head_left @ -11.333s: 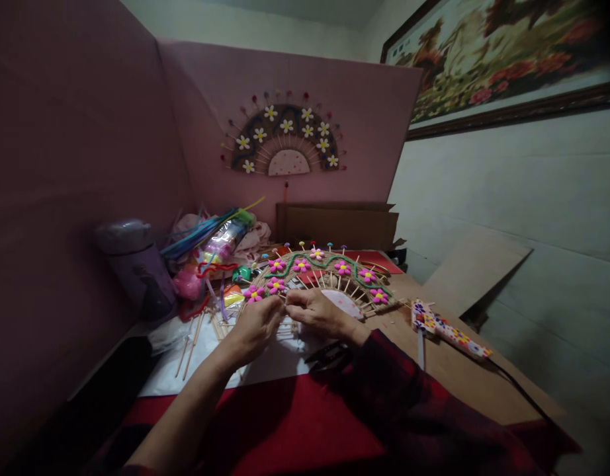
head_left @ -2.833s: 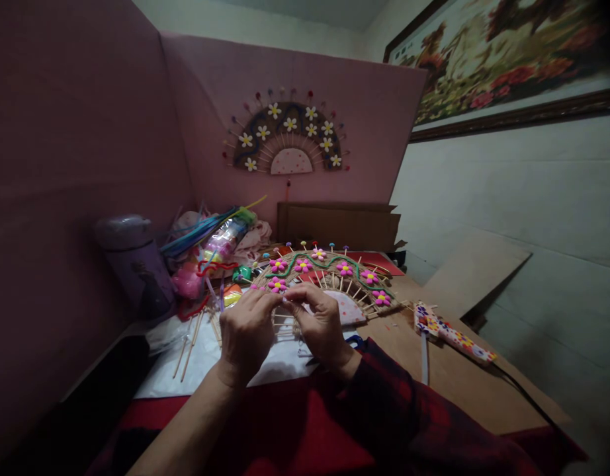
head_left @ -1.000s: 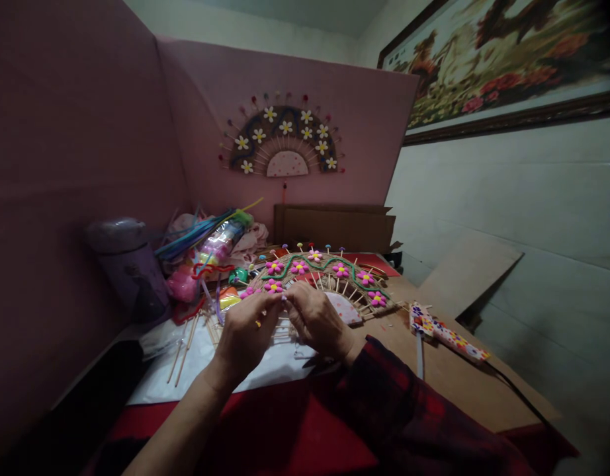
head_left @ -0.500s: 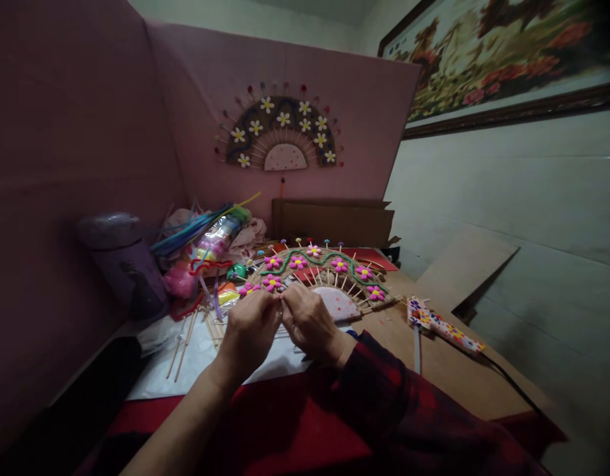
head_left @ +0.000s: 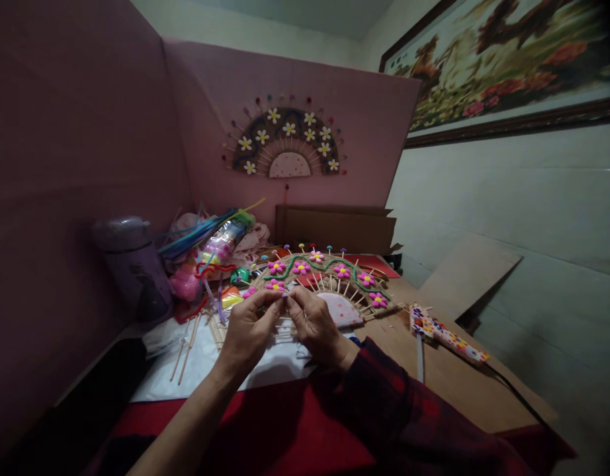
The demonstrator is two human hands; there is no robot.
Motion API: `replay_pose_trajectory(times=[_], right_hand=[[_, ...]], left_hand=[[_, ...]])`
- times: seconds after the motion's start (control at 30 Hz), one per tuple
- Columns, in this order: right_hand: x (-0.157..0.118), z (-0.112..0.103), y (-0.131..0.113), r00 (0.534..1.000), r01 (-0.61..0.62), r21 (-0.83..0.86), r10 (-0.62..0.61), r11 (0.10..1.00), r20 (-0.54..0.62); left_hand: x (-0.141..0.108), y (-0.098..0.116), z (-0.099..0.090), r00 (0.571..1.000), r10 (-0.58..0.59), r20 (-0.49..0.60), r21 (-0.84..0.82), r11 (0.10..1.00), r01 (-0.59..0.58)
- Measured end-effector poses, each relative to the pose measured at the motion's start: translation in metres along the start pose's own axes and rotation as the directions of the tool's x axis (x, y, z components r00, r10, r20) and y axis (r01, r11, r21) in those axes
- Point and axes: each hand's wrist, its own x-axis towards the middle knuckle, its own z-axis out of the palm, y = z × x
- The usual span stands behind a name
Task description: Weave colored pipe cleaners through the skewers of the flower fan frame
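Observation:
My left hand (head_left: 250, 327) and my right hand (head_left: 319, 324) meet at the fingertips, both in a pinch. Between them shows a small pale purple lump (head_left: 285, 295), perhaps modelling clay; it is too small to make out well. Just beyond my hands lies a half-round fan (head_left: 354, 264) wrapped in twine, with pink clay flowers, a wavy green strip and sticks tipped with coloured beads along its outer edge. My hands hide part of its left end. A pale half-disc (head_left: 341, 311) with pink dots forms its base.
Thin wooden sticks (head_left: 186, 350) lie on white paper (head_left: 156, 380) at left. Behind are a purple bottle (head_left: 136, 277), bagged coloured clay (head_left: 220, 244) and blue pipe cleaners (head_left: 193, 238). A flower-patterned glue gun (head_left: 446, 334) with a cord lies right. A finished fan (head_left: 288, 135) hangs on the pink panel.
My fingers have opened out slightly at the tips, so the small purple lump between them now shows. The whole view has shifted a little; the fan and other things stay in place.

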Motion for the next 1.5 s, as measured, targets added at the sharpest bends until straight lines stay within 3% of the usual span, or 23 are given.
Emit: replay_pose_trajectory(times=[0.23,0.33,0.5,0.7,0.8,0.9,1.03,1.33,1.5], right_hand=[[0.002,-0.002,0.003,0.995,0.083,-0.041,-0.081,0.996,0.049],[0.002,-0.001,0.003,0.995,0.085,-0.019,-0.084,0.996,0.061],[-0.001,0.002,0.0,0.997,-0.01,0.067,0.005,0.998,0.072],[-0.005,0.01,-0.003,0.984,-0.174,0.197,0.164,0.965,0.068],[-0.004,0.012,-0.002,0.977,-0.211,0.179,0.204,0.961,0.057],[-0.001,0.01,-0.002,0.971,-0.237,0.164,0.23,0.957,0.062],[0.001,0.006,-0.003,0.969,-0.245,0.17,0.241,0.955,0.045],[0.0,0.004,-0.003,0.983,-0.176,0.122,0.169,0.977,0.069],[0.001,0.004,-0.002,0.984,-0.169,0.123,0.159,0.978,0.087]], left_hand=[[0.001,-0.004,-0.002,0.998,0.061,0.022,0.062,0.996,-0.063],[0.002,-0.004,-0.006,0.992,0.11,0.054,0.166,0.979,-0.117],[0.001,-0.001,-0.01,0.968,0.212,0.133,0.382,0.89,-0.247],[-0.002,0.001,-0.007,0.945,0.303,0.121,0.495,0.807,-0.322],[-0.002,-0.002,-0.003,0.969,0.241,0.05,0.436,0.868,-0.238],[-0.001,-0.005,0.001,0.999,0.038,-0.003,0.147,0.988,-0.037],[0.002,-0.002,0.002,0.974,-0.216,0.075,-0.202,0.953,0.227],[0.002,0.002,0.001,0.963,-0.263,0.056,-0.284,0.921,0.268],[0.002,0.005,0.002,0.973,-0.228,0.026,-0.229,0.946,0.228]])
